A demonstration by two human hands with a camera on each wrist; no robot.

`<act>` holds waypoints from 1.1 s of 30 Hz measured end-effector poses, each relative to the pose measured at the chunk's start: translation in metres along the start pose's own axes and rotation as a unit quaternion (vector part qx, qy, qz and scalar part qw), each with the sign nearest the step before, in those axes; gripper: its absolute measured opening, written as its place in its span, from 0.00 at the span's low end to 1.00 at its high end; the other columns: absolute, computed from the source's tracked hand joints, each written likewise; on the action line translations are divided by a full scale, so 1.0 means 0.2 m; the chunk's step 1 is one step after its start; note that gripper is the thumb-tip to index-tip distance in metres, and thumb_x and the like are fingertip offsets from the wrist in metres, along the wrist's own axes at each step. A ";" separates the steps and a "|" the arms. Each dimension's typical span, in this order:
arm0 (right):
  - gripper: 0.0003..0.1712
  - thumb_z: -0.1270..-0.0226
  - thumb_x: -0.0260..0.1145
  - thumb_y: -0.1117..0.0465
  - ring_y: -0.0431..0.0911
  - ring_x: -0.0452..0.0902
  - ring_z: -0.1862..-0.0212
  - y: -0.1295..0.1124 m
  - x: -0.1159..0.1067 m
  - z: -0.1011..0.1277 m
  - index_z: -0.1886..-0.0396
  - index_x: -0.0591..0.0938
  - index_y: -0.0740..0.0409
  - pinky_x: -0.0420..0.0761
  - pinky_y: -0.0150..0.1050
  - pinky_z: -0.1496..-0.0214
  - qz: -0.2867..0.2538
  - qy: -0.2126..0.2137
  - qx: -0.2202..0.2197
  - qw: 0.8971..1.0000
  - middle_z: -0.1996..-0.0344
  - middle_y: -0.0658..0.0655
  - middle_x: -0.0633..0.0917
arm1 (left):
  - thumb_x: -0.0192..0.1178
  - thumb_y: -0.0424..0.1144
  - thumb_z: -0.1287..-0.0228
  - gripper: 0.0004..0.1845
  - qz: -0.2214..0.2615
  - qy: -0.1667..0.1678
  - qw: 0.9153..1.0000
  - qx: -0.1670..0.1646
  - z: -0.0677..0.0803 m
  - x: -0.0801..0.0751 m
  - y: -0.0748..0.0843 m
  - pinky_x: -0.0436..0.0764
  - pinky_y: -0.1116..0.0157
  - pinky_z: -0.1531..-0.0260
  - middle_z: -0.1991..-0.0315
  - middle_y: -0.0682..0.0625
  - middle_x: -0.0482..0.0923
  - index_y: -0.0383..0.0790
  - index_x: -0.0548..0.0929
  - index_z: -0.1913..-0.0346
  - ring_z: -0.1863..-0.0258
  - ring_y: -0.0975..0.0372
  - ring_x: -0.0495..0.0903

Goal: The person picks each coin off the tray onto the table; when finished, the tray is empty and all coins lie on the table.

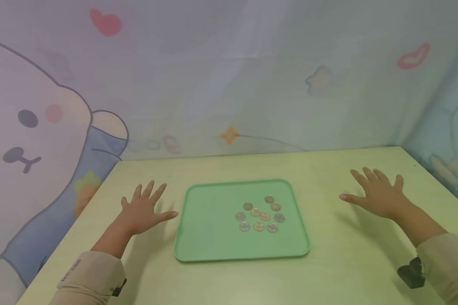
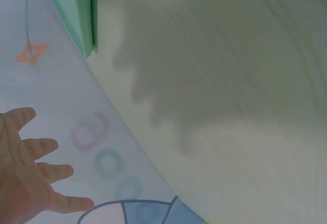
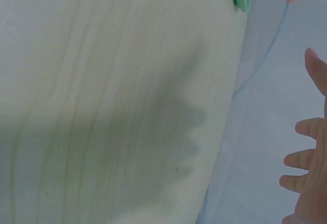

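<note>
Coins point(image 1: 260, 215) on green tray point(image 1: 210, 220) between spread, empty fingers of left hand point(image 1: 142, 212) and right hand point(image 1: 378, 195)

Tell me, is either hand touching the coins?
No: the coins lie in the tray, while the left hand and right hand are spread open over the table on either side.

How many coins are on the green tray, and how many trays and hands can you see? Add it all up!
Coins: 9
Green tray: 1
Hands: 2, the left hand and the right hand, both spread flat beside the tray
Total: 12
</note>
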State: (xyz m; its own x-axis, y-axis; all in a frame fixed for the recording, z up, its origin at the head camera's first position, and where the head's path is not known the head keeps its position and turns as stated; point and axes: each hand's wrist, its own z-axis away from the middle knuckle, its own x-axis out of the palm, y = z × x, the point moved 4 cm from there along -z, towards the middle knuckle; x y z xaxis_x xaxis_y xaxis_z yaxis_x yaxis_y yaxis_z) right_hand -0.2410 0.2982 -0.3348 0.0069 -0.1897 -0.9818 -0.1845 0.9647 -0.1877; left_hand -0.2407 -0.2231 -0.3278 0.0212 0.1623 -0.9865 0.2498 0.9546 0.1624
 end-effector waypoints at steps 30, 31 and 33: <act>0.34 0.39 0.53 0.47 0.58 0.63 0.47 -0.26 0.14 -0.15 0.41 0.60 0.65 0.66 0.54 0.51 -0.358 -0.005 -0.054 0.932 0.46 0.66 0.67 | 0.58 0.42 0.46 0.43 0.372 -0.118 0.919 -0.057 -0.05 0.11 -0.04 0.67 0.50 0.52 0.39 0.31 0.48 0.34 0.43 0.34 0.44 0.41 0.57; 0.33 0.39 0.53 0.48 0.58 0.64 0.48 -0.27 0.15 -0.16 0.41 0.61 0.66 0.66 0.54 0.51 -0.366 -0.008 -0.055 0.929 0.48 0.66 0.68 | 0.58 0.41 0.45 0.43 0.384 -0.122 0.913 -0.059 -0.05 0.12 -0.04 0.68 0.50 0.53 0.39 0.31 0.48 0.34 0.43 0.34 0.44 0.41 0.57; 0.32 0.38 0.53 0.50 0.58 0.66 0.50 -0.29 0.17 -0.18 0.42 0.61 0.68 0.66 0.54 0.51 -0.387 -0.017 -0.062 0.920 0.51 0.67 0.70 | 0.58 0.39 0.46 0.42 0.400 -0.132 0.905 -0.059 -0.06 0.14 -0.04 0.69 0.51 0.54 0.40 0.30 0.49 0.33 0.43 0.35 0.45 0.41 0.59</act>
State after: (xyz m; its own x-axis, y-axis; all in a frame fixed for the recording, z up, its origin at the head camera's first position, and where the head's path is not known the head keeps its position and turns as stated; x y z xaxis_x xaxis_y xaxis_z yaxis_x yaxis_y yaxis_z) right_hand -0.2650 0.2304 -0.3556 0.2134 -0.8027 -0.5569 -0.2229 0.5150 -0.8277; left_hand -0.2533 -0.2231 -0.3559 0.3831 0.7627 -0.5211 -0.0522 0.5811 0.8122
